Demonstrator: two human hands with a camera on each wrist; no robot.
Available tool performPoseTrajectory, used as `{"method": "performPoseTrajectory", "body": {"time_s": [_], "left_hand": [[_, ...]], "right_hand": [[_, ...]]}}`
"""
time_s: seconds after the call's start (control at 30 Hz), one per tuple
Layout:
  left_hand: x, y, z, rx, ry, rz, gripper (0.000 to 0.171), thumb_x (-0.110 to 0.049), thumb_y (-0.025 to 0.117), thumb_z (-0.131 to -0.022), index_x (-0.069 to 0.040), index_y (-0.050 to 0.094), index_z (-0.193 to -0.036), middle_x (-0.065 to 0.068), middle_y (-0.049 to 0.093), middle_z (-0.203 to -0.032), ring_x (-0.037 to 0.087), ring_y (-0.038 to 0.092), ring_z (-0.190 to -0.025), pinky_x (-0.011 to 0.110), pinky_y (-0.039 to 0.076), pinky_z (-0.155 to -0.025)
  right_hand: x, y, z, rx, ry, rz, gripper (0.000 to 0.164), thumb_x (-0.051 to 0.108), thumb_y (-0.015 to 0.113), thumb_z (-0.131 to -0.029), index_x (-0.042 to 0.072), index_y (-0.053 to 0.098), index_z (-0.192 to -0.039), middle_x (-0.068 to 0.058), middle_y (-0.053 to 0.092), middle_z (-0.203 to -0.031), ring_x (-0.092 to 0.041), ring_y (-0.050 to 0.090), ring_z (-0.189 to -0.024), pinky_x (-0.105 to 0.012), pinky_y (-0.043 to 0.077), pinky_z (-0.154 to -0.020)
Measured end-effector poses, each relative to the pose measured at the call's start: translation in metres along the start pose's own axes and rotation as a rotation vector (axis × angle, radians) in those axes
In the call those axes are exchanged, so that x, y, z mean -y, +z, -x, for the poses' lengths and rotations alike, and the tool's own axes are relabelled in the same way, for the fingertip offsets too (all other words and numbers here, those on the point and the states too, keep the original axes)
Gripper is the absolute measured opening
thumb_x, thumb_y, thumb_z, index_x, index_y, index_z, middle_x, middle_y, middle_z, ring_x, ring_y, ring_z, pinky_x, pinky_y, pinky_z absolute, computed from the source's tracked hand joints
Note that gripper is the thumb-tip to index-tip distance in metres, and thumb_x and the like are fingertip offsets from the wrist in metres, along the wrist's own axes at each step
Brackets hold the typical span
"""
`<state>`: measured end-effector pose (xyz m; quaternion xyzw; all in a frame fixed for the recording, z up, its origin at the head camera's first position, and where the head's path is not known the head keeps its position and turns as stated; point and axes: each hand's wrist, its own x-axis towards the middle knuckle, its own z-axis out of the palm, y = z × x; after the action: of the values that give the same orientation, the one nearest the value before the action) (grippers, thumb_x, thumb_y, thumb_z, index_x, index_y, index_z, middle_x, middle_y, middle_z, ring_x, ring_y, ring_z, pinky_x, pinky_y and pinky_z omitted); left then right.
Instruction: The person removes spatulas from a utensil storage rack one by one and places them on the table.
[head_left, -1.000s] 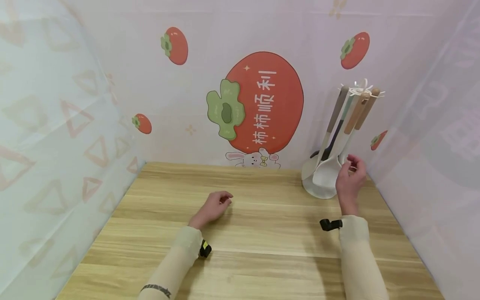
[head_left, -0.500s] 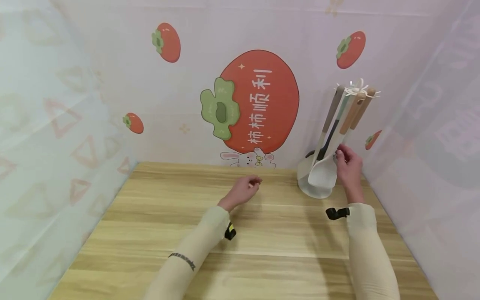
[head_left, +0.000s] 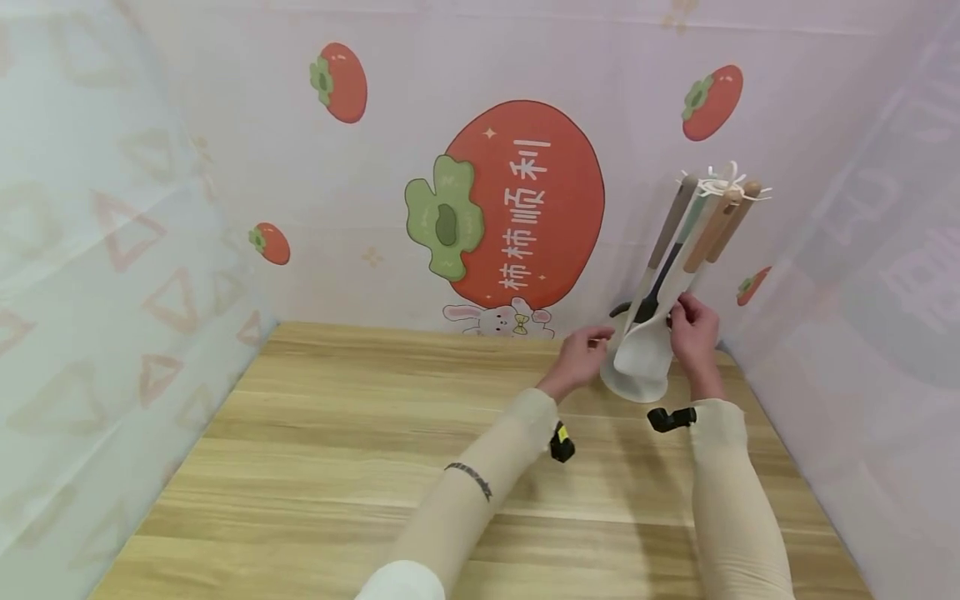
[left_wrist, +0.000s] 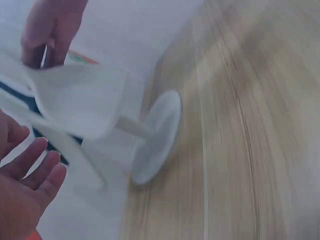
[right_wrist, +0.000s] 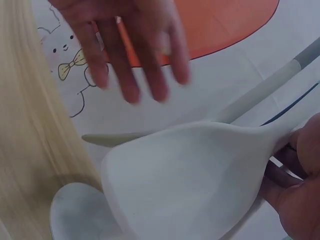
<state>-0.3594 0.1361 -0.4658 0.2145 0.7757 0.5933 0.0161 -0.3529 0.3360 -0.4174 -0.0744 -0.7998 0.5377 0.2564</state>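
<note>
A white spatula [head_left: 643,348] hangs among several utensils on a white utensil rack [head_left: 636,390] at the back right. My right hand [head_left: 693,337] is at the spatula's neck. The right wrist view shows its fingers [right_wrist: 285,182] curled round that neck, partly hidden behind it. My left hand [head_left: 579,362] has come up on the rack's left side, holding nothing. Its fingers [left_wrist: 42,172] are spread and slightly bent near the utensils in the left wrist view. The rack's round base [left_wrist: 159,135] stands on the wooden table.
Grey, green and brown handles [head_left: 672,221] lean together under the hooked rack top [head_left: 722,185]. A printed sheet [head_left: 360,183] forms the back wall, and another pale side wall [head_left: 885,292] rises close on the right. The wooden table [head_left: 337,467] stretches leftward.
My left hand has moved right across the table to the rack's left side. My right hand has shifted from the rack's right side inward to the spatula's neck.
</note>
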Motion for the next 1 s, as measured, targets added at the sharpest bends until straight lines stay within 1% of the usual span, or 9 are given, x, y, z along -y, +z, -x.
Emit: {"method": "performPoseTrajectory", "body": {"time_s": [0.17, 0.27, 0.37, 0.43, 0.53, 0.63, 0.7, 0.87, 1.0], "left_hand": [[-0.015, 0.03, -0.01, 0.025, 0.01, -0.036, 0.043, -0.011, 0.051, -0.105, -0.011, 0.054, -0.147, 0.008, 0.057, -0.146, 0.02, 0.054, -0.133, 0.03, 0.046, -0.108], [-0.024, 0.039, -0.016, 0.018, 0.029, -0.083, 0.047, -0.009, 0.049, -0.104, -0.009, 0.047, -0.151, 0.009, 0.053, -0.15, 0.02, 0.049, -0.139, 0.029, 0.04, -0.114], [-0.033, 0.044, -0.024, -0.021, 0.056, -0.144, 0.047, -0.008, 0.044, -0.104, -0.005, 0.044, -0.151, 0.011, 0.054, -0.149, 0.021, 0.05, -0.138, 0.029, 0.04, -0.114], [-0.038, 0.047, -0.029, -0.056, 0.055, -0.175, 0.047, -0.008, 0.042, -0.105, -0.004, 0.043, -0.152, 0.012, 0.054, -0.149, 0.022, 0.05, -0.138, 0.029, 0.04, -0.113], [-0.044, 0.05, -0.035, -0.091, 0.039, -0.199, 0.049, -0.01, 0.041, -0.106, -0.003, 0.04, -0.154, 0.011, 0.051, -0.152, 0.02, 0.048, -0.14, 0.027, 0.039, -0.114], [-0.049, 0.052, -0.04, -0.107, 0.049, -0.198, 0.046, -0.009, 0.042, -0.106, -0.002, 0.044, -0.151, 0.012, 0.055, -0.148, 0.02, 0.052, -0.137, 0.027, 0.042, -0.112], [-0.051, 0.053, -0.044, -0.118, 0.061, -0.195, 0.043, -0.007, 0.043, -0.106, -0.002, 0.048, -0.148, 0.014, 0.06, -0.143, 0.021, 0.056, -0.132, 0.028, 0.046, -0.109], [-0.051, 0.052, -0.052, -0.167, 0.08, -0.183, 0.034, -0.004, 0.048, -0.104, -0.002, 0.058, -0.137, 0.015, 0.068, -0.128, 0.022, 0.065, -0.118, 0.026, 0.051, -0.099], [-0.052, 0.048, -0.057, -0.191, 0.092, -0.14, 0.03, -0.003, 0.049, -0.105, -0.001, 0.061, -0.132, 0.015, 0.069, -0.124, 0.021, 0.066, -0.11, 0.025, 0.053, -0.094]], "right_hand": [[0.01, -0.007, 0.003, 0.004, 0.018, -0.06, 0.039, 0.015, 0.049, -0.105, -0.005, 0.059, -0.137, -0.009, 0.065, -0.119, 0.0, 0.058, -0.091, -0.012, 0.053, -0.084], [0.02, -0.009, 0.007, -0.008, 0.022, -0.084, 0.038, 0.011, 0.054, -0.102, -0.008, 0.059, -0.135, -0.01, 0.066, -0.118, 0.0, 0.059, -0.09, -0.012, 0.054, -0.082], [0.015, -0.006, 0.004, -0.021, 0.007, -0.079, 0.037, 0.011, 0.056, -0.101, -0.009, 0.061, -0.132, -0.009, 0.066, -0.114, 0.001, 0.059, -0.089, -0.01, 0.051, -0.08], [0.006, -0.002, -0.001, -0.033, -0.014, -0.06, 0.035, 0.011, 0.057, -0.101, -0.008, 0.062, -0.131, -0.011, 0.066, -0.116, 0.001, 0.059, -0.091, -0.01, 0.049, -0.081], [-0.004, 0.003, -0.006, -0.057, -0.062, -0.042, 0.033, 0.009, 0.06, -0.099, -0.006, 0.065, -0.128, -0.019, 0.067, -0.12, 0.001, 0.06, -0.092, -0.011, 0.046, -0.085], [-0.007, 0.005, -0.008, -0.076, -0.113, -0.047, 0.031, 0.005, 0.062, -0.096, -0.007, 0.066, -0.124, -0.025, 0.067, -0.119, 0.001, 0.06, -0.091, -0.013, 0.046, -0.086], [-0.009, 0.006, -0.008, -0.093, -0.148, -0.052, 0.029, 0.002, 0.061, -0.094, -0.008, 0.067, -0.12, -0.025, 0.068, -0.114, 0.001, 0.06, -0.089, -0.013, 0.047, -0.083], [-0.012, 0.008, -0.009, -0.136, -0.208, -0.063, 0.027, -0.004, 0.057, -0.086, -0.01, 0.068, -0.11, -0.017, 0.07, -0.1, 0.001, 0.061, -0.084, -0.011, 0.046, -0.075], [-0.012, 0.009, -0.009, -0.128, -0.206, -0.021, 0.026, -0.005, 0.058, -0.09, -0.011, 0.068, -0.113, -0.023, 0.07, -0.104, 0.001, 0.059, -0.084, -0.013, 0.045, -0.077]]}}
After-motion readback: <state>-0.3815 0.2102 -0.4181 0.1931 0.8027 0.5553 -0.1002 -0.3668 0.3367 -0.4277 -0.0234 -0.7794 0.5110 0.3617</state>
